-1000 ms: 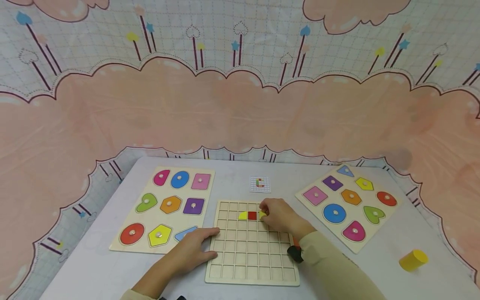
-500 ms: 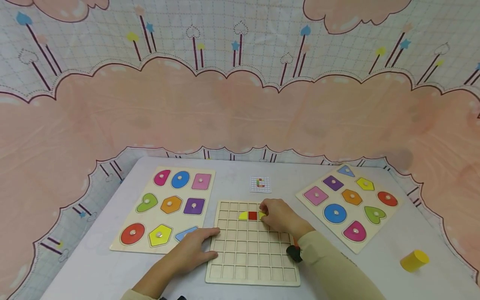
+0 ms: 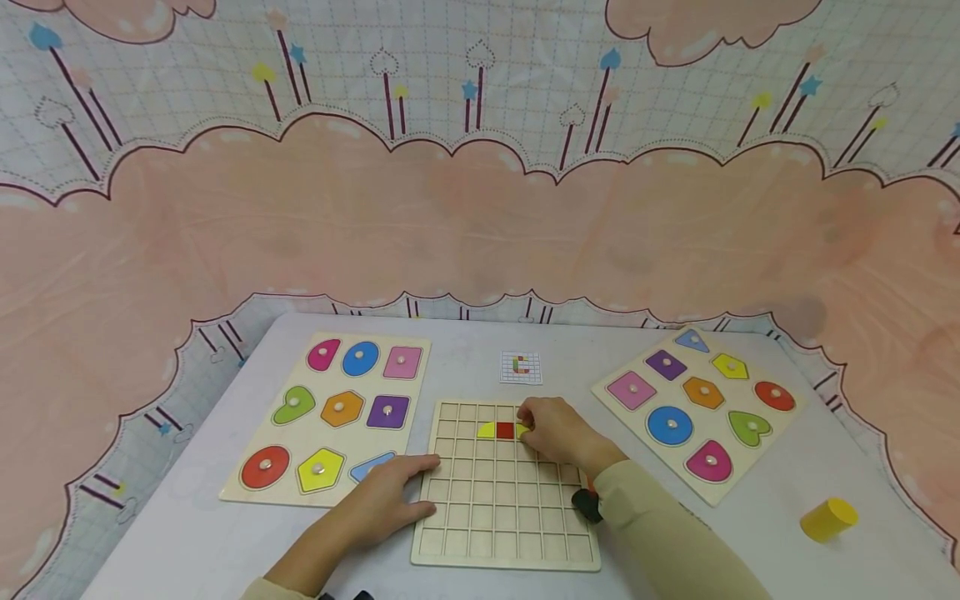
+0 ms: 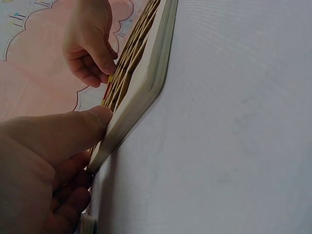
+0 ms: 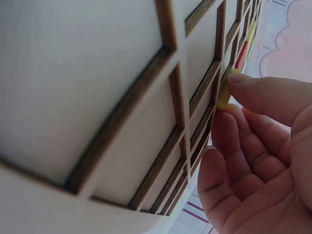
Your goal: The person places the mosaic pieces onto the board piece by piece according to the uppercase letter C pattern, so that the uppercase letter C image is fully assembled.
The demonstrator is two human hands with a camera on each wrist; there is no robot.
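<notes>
A pale wooden grid board (image 3: 480, 546) lies in front of me. My left hand (image 3: 378, 504) rests at its left edge, thumb and index finger spread apart; in the left wrist view the thumb (image 4: 73, 131) overlaps the rim and the other fingers bend beside it. Near the board's far side, my right hand (image 3: 562, 433) pinches a small yellow piece (image 5: 224, 95) between thumb and fingertips, at a grid cell. Its outline is mostly covered by the hand. Directly left of it sit a red square (image 3: 506, 431) and a yellow piece with a curved side (image 3: 487, 431).
Behind the board lies a small card (image 3: 521, 367) with a coloured grid pattern. Knobbed shape puzzles flank the board, one at left (image 3: 300, 442) and one turned at right (image 3: 720, 425). A yellow cylinder (image 3: 828, 520) lies at far right. Something orange-red shows beside the right wrist.
My right hand has shifted very slightly left at the same cell, still pinching the yellow piece. The left hand and the board stay put.
</notes>
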